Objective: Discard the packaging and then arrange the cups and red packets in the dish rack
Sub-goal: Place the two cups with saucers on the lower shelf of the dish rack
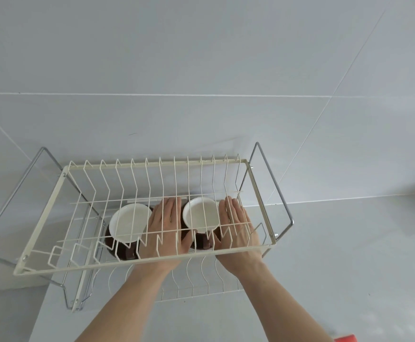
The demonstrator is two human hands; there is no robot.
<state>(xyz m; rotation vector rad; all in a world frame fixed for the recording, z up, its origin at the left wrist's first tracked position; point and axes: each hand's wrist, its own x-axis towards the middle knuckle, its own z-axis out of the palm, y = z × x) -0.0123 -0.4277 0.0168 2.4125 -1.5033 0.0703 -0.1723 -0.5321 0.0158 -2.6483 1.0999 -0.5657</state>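
Note:
A cream wire dish rack (41, 219) with two tiers stands on the grey counter against the tiled wall. Two brown cups with white insides stand upright on its lower tier, seen through the upper wires: one cup on the left (128, 224), the other on the right (200, 214). Both my hands reach in under the upper tier. My left hand (165, 228) lies flat against the left side of the right cup, and my right hand (236, 224) presses its right side, fingers straight. A red object (346, 338) peeks in at the bottom edge; what it is cannot be told.
Chrome frame handles stick out at the rack's left (14, 193) and right (279, 191) ends. The grey tiled wall rises directly behind the rack. Grey counter (349, 255) spreads to the right and in front of the rack.

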